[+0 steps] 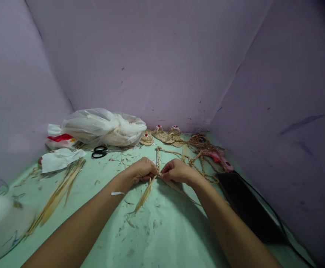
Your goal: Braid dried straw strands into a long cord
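A tan braid of dried plant fibre [158, 160] runs up the middle of the green surface, its far end joined to a long plaited cord [176, 152] trailing right. My left hand [145, 169] is closed on the braid's near end from the left. From the right, my right hand [176, 171] pinches the same end, fingertips close to the left ones. Loose flat fibre strands [145, 195] hang toward me from between the hands. Another strand [183, 191] slants off under my right wrist.
Along the back wall lie a knotted plastic bag [103, 126], black-handled scissors [99, 152], woven slippers [162, 136] and a coil of cord [201, 143]. At left are loose fibre strips [59, 190] and a white bowl [3, 223]; at right, a dark flat panel [248, 208] with a cable.
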Tool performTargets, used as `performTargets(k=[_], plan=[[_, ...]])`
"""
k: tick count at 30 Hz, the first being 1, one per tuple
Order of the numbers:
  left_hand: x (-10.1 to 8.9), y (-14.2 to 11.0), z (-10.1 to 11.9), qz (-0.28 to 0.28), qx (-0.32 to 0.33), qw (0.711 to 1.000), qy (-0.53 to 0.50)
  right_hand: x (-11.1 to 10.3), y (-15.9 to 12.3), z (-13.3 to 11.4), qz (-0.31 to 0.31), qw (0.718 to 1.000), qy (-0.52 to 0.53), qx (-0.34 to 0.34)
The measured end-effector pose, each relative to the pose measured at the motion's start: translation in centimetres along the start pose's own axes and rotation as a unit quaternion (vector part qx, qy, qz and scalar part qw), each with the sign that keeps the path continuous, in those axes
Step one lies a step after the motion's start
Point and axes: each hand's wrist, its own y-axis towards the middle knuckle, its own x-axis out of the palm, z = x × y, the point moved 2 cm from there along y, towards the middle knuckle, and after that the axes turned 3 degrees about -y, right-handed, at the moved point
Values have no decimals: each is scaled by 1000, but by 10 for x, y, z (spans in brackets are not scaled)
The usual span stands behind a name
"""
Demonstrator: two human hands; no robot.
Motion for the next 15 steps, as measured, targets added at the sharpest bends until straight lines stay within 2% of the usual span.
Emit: performTargets(k=[9, 12, 15], plan=[[-2, 5, -5, 1, -1, 1000, 17, 1, 2, 7, -42, 999, 25, 0], [0, 3, -2, 7, 3, 1000, 24, 3, 3, 9, -38, 999, -6, -10], [2, 2, -1, 15, 4, 999, 33, 7, 1, 9, 9, 996, -81, -41]])
